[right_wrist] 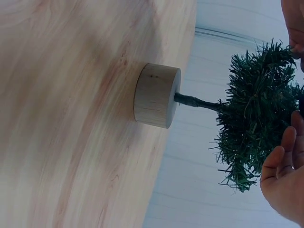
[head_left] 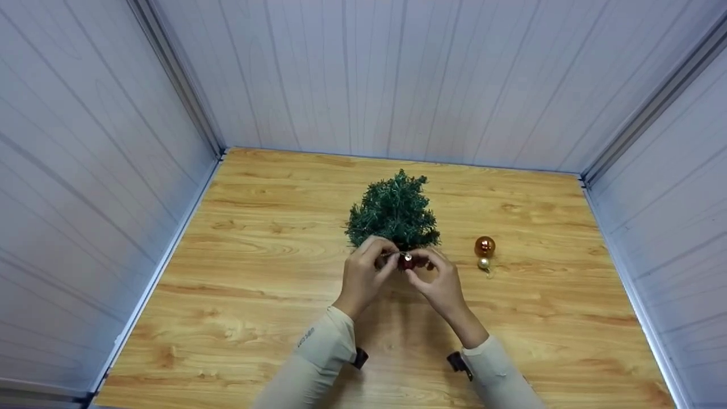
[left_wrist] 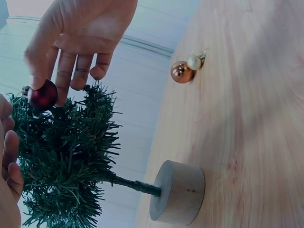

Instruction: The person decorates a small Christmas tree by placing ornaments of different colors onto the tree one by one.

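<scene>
A small artificial Christmas tree [head_left: 395,210] with green tinsel needles stands upright on a round wooden base [left_wrist: 178,192]. In front of its branches my right hand [head_left: 443,281] pinches a dark red bauble [left_wrist: 43,95] between thumb and forefinger. My left hand [head_left: 362,275] is right beside it, thumb and forefinger together at what looks like a thin hanging loop at the bauble's top. Fingers of the left hand [left_wrist: 10,185] show at the edge of the left wrist view. In the right wrist view the bauble is almost wholly cut off, beyond the right hand [right_wrist: 285,175].
On the wooden tabletop [head_left: 255,295], right of the tree, lie a shiny copper-orange bauble [head_left: 485,246] and a smaller pale gold bauble [head_left: 483,263] with a loop. Pale panel walls [head_left: 369,79] enclose the table at the back and both sides.
</scene>
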Demonstrator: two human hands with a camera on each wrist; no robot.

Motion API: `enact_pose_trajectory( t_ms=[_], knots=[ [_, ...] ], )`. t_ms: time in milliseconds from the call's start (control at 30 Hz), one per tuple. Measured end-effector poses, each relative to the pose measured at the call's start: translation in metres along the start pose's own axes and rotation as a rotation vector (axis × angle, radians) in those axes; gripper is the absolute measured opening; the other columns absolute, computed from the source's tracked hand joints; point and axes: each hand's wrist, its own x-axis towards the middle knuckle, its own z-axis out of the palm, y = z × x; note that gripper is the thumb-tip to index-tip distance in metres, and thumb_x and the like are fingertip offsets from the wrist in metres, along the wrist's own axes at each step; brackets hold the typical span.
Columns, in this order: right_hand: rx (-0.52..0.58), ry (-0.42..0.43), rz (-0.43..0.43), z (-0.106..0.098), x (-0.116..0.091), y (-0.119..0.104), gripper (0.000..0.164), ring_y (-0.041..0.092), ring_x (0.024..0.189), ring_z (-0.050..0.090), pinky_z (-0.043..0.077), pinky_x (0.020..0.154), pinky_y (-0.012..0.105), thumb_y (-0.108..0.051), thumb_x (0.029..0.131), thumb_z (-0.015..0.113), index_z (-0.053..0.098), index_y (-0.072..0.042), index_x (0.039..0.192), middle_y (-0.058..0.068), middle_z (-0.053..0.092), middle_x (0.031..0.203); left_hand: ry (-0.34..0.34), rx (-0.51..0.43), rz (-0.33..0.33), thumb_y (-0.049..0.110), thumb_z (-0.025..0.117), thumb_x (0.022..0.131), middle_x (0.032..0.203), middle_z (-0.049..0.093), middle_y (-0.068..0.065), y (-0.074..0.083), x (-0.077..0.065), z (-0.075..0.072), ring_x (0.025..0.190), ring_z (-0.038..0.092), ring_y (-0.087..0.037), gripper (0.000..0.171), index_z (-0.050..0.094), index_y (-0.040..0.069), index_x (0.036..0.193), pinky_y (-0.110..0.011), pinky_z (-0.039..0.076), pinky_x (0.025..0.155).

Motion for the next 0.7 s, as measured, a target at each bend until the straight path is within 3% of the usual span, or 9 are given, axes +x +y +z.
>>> enact_pose_trajectory(
  t_ms=[300,467,700],
  knots=[
    [-0.011,0.001,-0.053,0.012,-0.008,0.039,0.035,0.033,0.082,0.060,0.042,0.069,0.026,0.007,0.073,0.077,0.071,-0.007,0.105,0.007,0.070,0.098,-0.008,-0.020,0.012,0.007,0.070,0.087,0.089,0.067,0.002,0.004,0.002,-0.001,0.065,0.056,-0.006,0.010,0.066,0.012,0.094,-0.017,0.047,0.060],
    [-0.027,-0.014,-0.120,0.012,-0.010,0.045,0.037,0.019,0.086,0.062,0.046,0.071,0.027,0.003,0.074,0.078,0.071,-0.013,0.107,-0.001,0.070,0.101,-0.010,-0.016,0.019,0.009,0.069,0.089,0.085,0.069,0.002,0.005,0.002,-0.001,0.067,0.057,-0.006,0.007,0.068,0.014,0.094,-0.019,0.048,0.061],
    [-0.050,-0.019,-0.146,0.012,-0.010,0.044,0.035,0.017,0.088,0.062,0.047,0.073,0.028,-0.001,0.075,0.077,0.071,-0.012,0.108,-0.001,0.069,0.102,-0.027,-0.026,0.048,0.006,0.069,0.085,0.086,0.071,0.000,0.006,0.002,-0.002,0.070,0.060,-0.008,0.010,0.068,0.013,0.092,-0.020,0.049,0.064]
  ],
)
